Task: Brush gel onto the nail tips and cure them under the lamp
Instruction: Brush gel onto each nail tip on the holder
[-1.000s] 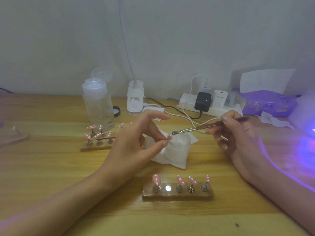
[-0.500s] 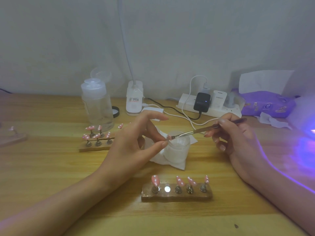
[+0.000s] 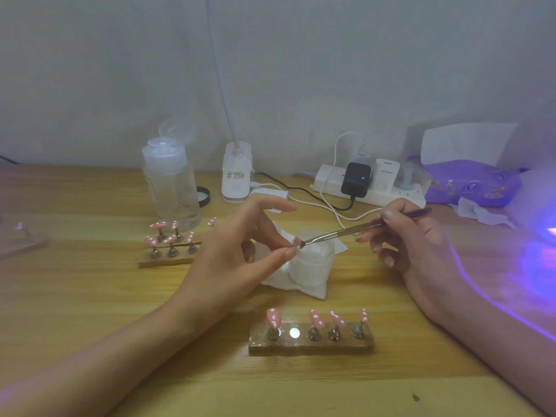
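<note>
Left hand pinches a pink nail tip over the jar; right hand grips the brush, bristles touching it.

home nail desk | wooden table | power strip | tissue pack

a pink nail tip, pinched in the left hand, sits over the frosted white gel jar at the middle of the table. the slim metal brush in the right hand touches it with its bristles. four pink, white-dotted tips stand on a holder near the front edge, and more stand on a second holder leftward. the lamp glows violet at the right edge.
</note>
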